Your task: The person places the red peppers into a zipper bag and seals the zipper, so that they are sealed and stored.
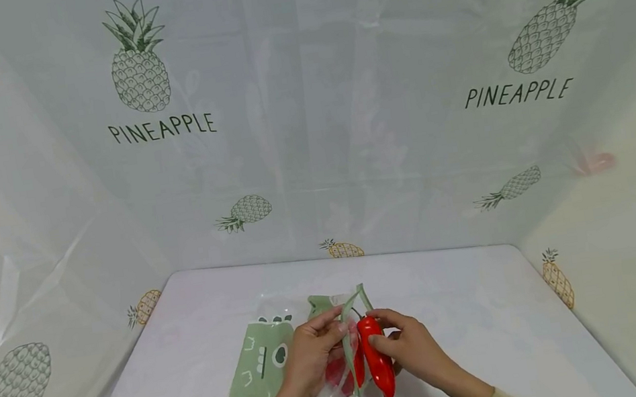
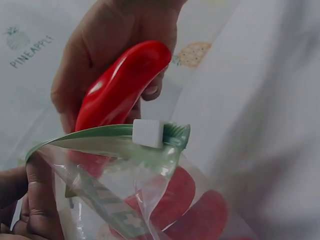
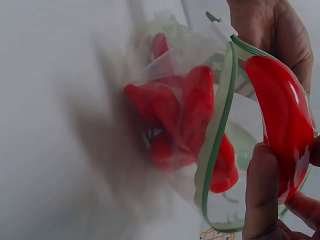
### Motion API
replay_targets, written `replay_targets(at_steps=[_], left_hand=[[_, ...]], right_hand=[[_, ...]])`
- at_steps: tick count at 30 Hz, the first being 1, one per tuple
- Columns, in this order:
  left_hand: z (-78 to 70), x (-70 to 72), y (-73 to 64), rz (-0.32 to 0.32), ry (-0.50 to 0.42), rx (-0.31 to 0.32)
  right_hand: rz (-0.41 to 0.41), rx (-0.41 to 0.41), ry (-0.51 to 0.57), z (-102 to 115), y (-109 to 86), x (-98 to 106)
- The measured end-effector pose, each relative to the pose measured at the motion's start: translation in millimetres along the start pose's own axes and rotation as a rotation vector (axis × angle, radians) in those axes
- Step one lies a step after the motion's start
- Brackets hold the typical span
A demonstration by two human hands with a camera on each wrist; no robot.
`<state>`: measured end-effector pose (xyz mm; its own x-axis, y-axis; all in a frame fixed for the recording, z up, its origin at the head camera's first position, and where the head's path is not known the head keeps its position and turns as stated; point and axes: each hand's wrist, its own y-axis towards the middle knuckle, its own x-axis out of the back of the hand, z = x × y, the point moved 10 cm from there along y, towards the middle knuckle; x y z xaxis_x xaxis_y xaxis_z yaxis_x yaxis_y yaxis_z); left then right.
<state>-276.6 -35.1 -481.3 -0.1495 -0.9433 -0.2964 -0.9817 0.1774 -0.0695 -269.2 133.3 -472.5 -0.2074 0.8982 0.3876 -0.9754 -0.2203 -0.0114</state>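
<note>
My right hand (image 1: 415,346) grips a glossy red chili pepper (image 1: 381,369) between thumb and fingers, at the mouth of a clear zip bag (image 3: 216,145) with a green edge. In the left wrist view, the pepper's far end shows behind the bag's edge. My left hand (image 1: 308,356) pinches that edge and holds the mouth apart. A white slider (image 2: 148,133) sits at one end of the zip. Inside the bag lie several red peppers (image 3: 198,102), seen through the plastic.
A flat bag printed with a green cartoon face (image 1: 245,378) lies to the left on the white table (image 1: 460,300). A pale curtain with pineapple drawings (image 1: 344,120) surrounds the table at the back and sides.
</note>
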Motion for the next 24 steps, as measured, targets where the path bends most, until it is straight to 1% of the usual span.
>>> replay_targets(at_steps=[6, 12, 15, 20, 24], left_hand=[[-0.5, -6.7, -2.7, 0.035, -0.020, 0.002], [-1.1, -13.6, -6.5, 0.068, -0.041, 0.013], [-0.7, -17.4, -8.3, 0.091, -0.042, 0.025], [0.8, -22.6, -11.0, 0.132, -0.059, 0.048], [1.8, -22.7, -10.8, 0.132, -0.064, 0.058]], right_hand=[[0.015, -0.001, 0.025, 1.3, 9.2, -7.8], [0.000, 0.005, 0.032, 1.4, 12.9, -9.2], [-0.004, 0.015, 0.068, 3.9, 14.5, -9.8], [-0.031, 0.010, 0.169, 4.6, 16.1, -12.1], [-0.063, 0.010, 0.177, 2.1, 14.0, -16.2]])
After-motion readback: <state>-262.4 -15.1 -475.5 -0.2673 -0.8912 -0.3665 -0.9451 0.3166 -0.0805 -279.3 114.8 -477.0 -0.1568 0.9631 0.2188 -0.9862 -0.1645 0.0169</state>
